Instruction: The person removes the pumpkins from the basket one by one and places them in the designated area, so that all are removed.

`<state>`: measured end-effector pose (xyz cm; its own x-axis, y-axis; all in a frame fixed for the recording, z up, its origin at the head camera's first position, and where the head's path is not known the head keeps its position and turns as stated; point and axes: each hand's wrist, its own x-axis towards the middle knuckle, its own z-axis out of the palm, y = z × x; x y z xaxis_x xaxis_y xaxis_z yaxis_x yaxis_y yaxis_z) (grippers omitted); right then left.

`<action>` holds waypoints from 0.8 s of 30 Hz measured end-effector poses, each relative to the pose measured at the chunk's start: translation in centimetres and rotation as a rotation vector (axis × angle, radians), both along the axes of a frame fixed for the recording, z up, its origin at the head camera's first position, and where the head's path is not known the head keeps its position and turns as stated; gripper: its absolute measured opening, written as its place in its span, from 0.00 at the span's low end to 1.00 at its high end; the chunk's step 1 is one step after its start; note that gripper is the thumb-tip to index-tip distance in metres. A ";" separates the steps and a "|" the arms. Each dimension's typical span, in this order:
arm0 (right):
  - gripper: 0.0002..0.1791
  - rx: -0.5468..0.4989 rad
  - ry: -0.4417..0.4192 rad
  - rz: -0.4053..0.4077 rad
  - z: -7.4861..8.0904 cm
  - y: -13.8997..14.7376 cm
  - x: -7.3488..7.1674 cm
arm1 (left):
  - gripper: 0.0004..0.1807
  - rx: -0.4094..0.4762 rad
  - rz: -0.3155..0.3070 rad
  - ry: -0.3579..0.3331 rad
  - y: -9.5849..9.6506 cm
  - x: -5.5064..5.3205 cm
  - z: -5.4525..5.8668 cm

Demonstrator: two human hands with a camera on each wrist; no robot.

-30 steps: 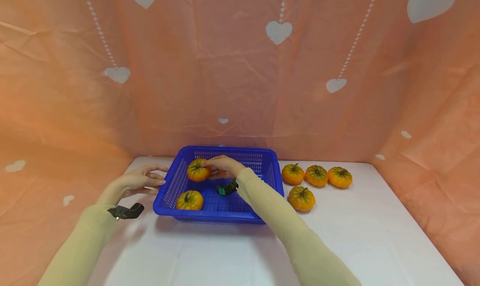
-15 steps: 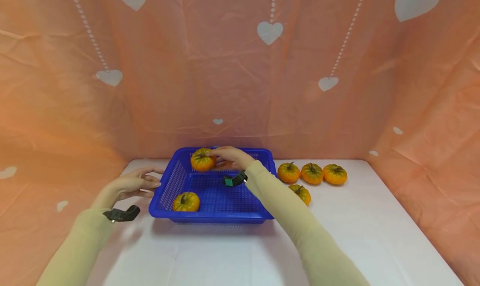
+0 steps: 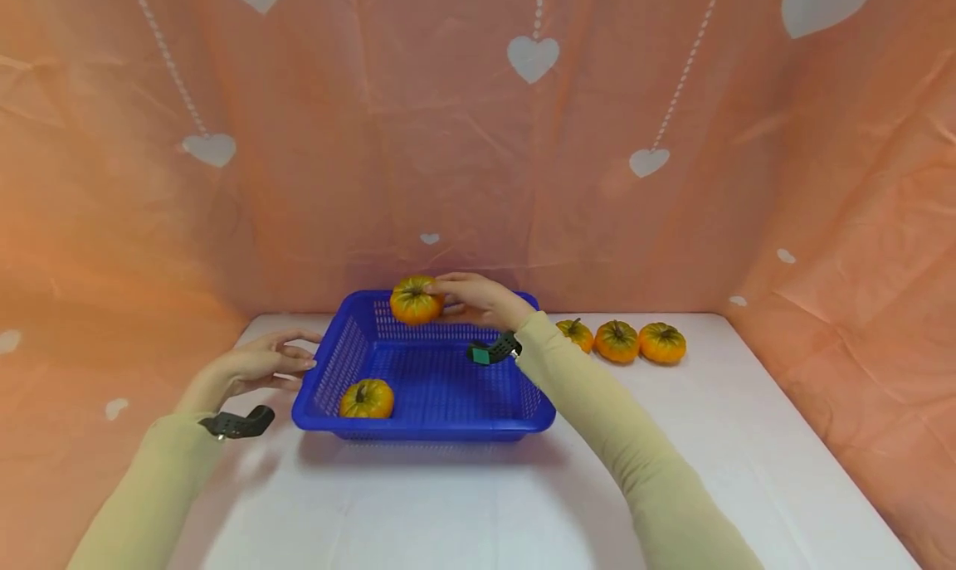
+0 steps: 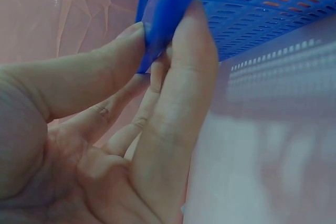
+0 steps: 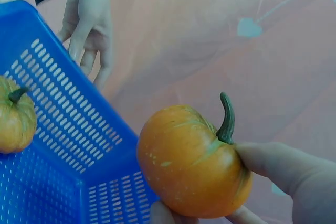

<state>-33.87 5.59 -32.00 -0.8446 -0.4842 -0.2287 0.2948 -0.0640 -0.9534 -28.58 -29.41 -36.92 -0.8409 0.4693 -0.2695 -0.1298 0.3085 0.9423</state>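
My right hand (image 3: 484,300) grips a small orange pumpkin (image 3: 416,300) with a green stem, holding it raised near the back rim of the blue basket (image 3: 426,426). In the right wrist view the thumb presses beside the stem of this pumpkin (image 5: 191,163), with other fingers beneath it. A second pumpkin (image 3: 368,399) sits inside the basket at its front left corner. At the basket's left side, my left hand (image 3: 257,364) pinches the rim. The left wrist view has the thumb on one face of the rim (image 4: 176,11) and the index finger on the other.
Several more pumpkins (image 3: 617,342) stand in a row on the white table (image 3: 717,437), right of the basket. My right sleeve (image 3: 620,429) partly covers that group. An orange cloth (image 3: 463,138) with white hearts hangs behind and at both sides.
The right hand has lifted the pumpkin up from inside the basket and moved it toward the back rim, slightly right. My left hand stays at the basket's left rim.
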 end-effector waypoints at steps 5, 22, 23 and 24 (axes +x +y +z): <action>0.19 -0.011 0.021 0.024 0.7 0.8 0.6 | 0.30 0.003 0.008 -0.008 0.2 -0.1 0.3; 0.25 -0.025 0.018 0.017 2.7 5.7 2.0 | 0.32 -0.014 0.004 -0.006 0.2 0.2 0.4; 0.25 -0.025 0.022 0.018 2.8 6.1 2.1 | 0.32 -0.011 0.005 -0.006 0.2 0.2 0.4; 0.25 -0.022 0.027 0.017 2.9 6.5 2.3 | 0.32 -0.008 0.006 -0.005 0.1 0.2 0.4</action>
